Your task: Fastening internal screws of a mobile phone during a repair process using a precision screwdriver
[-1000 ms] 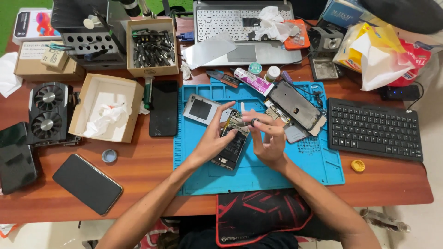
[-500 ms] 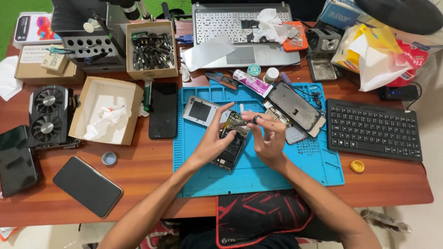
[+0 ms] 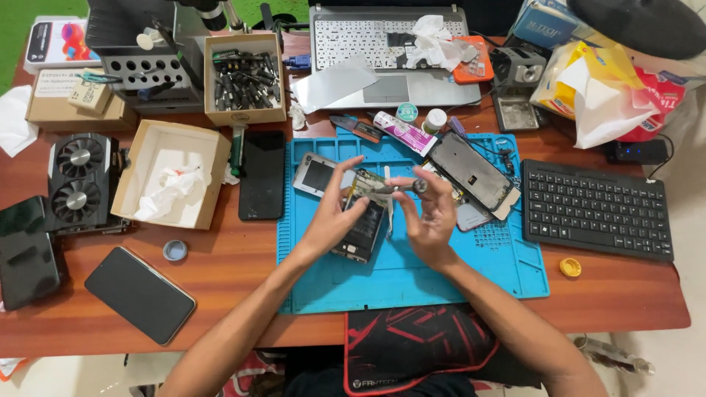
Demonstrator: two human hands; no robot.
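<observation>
An opened phone [image 3: 362,220] is held over the blue mat [image 3: 441,279], near its middle, with its lower end close to or on the mat. The left hand [image 3: 334,213] is closed loosely round the phone's left edge, thumb and fingers bent about it, the forefinger stretched up past its top. The right hand [image 3: 430,213] is held just to the right of the phone, and a small tool [image 3: 408,187] with a round dark end is pinched between its thumb and fingertips; the remaining fingers are curled and half open. The tool's tip is pointed towards the top of the phone, but whether it touches cannot be told.

On the mat, a screen [image 3: 471,170] is laid at a slant to the right of the hands, and a grey part [image 3: 316,175] is seen to the left, partly hidden by the left hand. A tube [image 3: 401,132] is laid near the mat's top edge. A black keyboard [image 3: 597,209] is placed on the table right of the mat, with a yellow cap [image 3: 570,267] below it. Left of the mat, a dark phone [image 3: 262,175] is laid flat, beside an open box [image 3: 170,173] with crumpled paper in it. Another phone [image 3: 140,294] is laid near the table's front edge. A laptop [image 3: 386,51] is set at the back.
</observation>
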